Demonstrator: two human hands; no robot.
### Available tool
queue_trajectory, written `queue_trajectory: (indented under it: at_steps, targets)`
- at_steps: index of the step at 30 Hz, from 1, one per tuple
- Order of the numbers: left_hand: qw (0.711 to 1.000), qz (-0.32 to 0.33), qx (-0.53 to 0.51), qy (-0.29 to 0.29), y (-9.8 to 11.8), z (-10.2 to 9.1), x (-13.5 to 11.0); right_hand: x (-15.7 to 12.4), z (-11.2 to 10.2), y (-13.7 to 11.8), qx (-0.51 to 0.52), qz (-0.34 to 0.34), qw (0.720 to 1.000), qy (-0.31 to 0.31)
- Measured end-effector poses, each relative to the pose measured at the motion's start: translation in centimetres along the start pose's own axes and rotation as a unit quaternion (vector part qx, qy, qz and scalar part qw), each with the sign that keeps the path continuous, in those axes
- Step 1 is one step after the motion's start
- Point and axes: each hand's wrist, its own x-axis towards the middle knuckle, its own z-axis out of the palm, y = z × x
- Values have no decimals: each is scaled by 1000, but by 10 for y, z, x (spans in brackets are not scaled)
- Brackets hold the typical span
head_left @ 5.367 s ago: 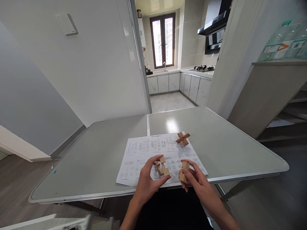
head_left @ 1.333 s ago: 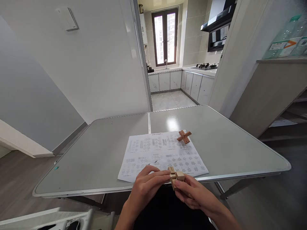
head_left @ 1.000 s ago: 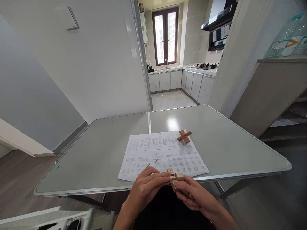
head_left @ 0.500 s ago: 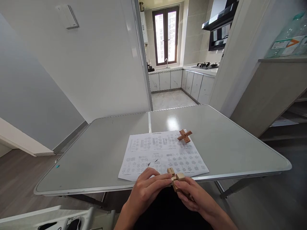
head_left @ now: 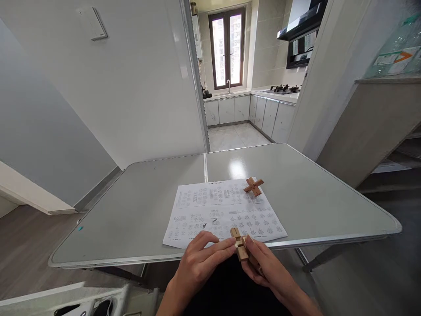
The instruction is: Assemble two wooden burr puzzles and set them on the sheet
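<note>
Both hands hold one small pale wooden interlocking puzzle (head_left: 239,244) at the near edge of the grey table (head_left: 138,210). My left hand (head_left: 200,265) pinches its left side with finger and thumb. My right hand (head_left: 265,270) wraps round its right and lower part, fingers closed. Beyond them a printed instruction sheet (head_left: 223,210) lies flat on the table. A darker, assembled wooden cross puzzle (head_left: 253,186) sits on the sheet's far right corner, untouched.
The folding table has a centre seam (head_left: 204,169) and a metal rim. A wall stands to the left, a doorway to a kitchen (head_left: 237,109) lies ahead, and a shelf unit (head_left: 371,127) stands at the right.
The two separate wooden pieces held apart 5.4 s ago are now joined between both hands. In the last second the right-hand piece has turned from lying crosswise to pointing toward me.
</note>
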Motion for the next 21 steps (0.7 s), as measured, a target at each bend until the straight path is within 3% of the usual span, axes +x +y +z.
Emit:
queue_trajectory:
  at_steps: [7, 12, 18, 21]
  targets:
    - [999, 30, 29, 11, 0, 1, 5, 1, 2, -1, -4, -23, 999, 23]
    - [999, 28, 39, 11, 0, 3, 4, 2, -2, 2, -7, -38, 999, 6]
    - [999, -9, 28, 15, 3, 5, 5, -1, -2, -1, -9, -51, 999, 5]
    - [998, -59, -7, 15, 8, 7, 7, -1, -1, -3, -1, -60, 998, 18]
